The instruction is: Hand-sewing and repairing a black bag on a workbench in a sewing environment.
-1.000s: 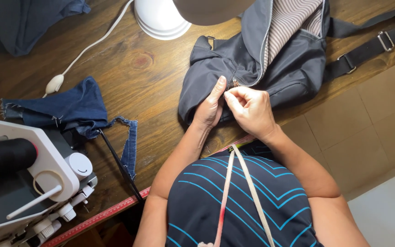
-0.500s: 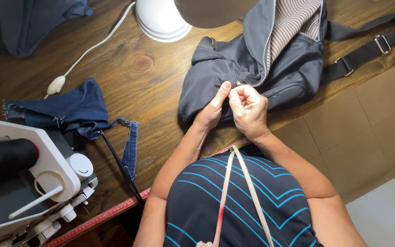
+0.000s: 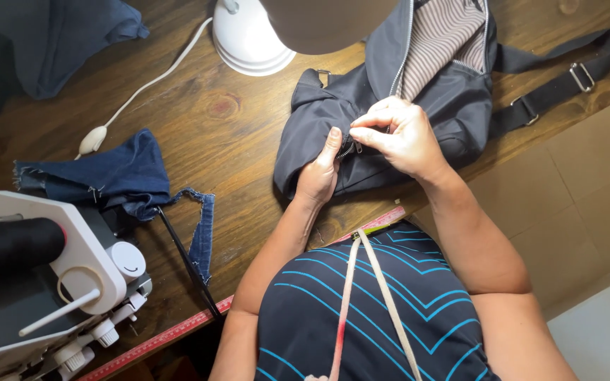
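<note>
I note the dark grey bag, striped lining exposed, on the wooden bench, left hand pressing it, right hand fingers pinching its zipper.

Left hand flat, right hand pinching.

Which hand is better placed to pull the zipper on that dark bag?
The right hand: its fingertips already pinch at the zipper on the dark bag, while the left hand lies flat, bracing the fabric beside it.
</note>
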